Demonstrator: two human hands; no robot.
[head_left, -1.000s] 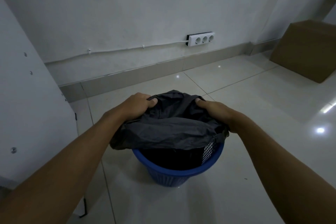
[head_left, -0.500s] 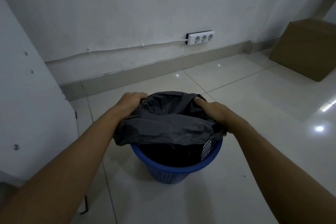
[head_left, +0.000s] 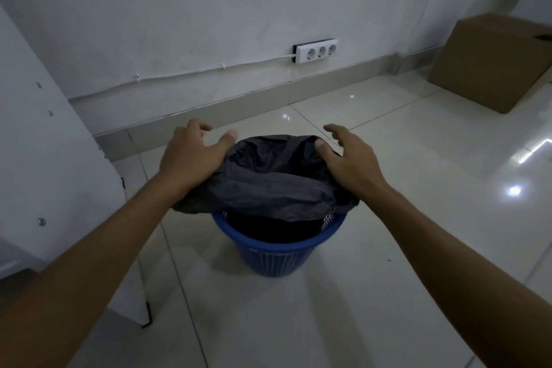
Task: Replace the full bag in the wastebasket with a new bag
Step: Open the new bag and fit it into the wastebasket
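wastebasket [head_left: 279, 251] is seen at 12 o'clock, nearest | bag [head_left: 268, 185] is bunched over its far rim, long axis 9-to-3 | left hand [head_left: 191, 155] at 10 and right hand [head_left: 348, 161] at 2 are spread loosely, resting on the bag's ends, nothing gripped, equally near.

A white three-socket power strip [head_left: 316, 51] sits on a pale wall [head_left: 209, 9]; right of it a cardboard box [head_left: 490, 63] stands on glossy floor tiles [head_left: 388, 140], left a white cabinet panel [head_left: 44, 158].
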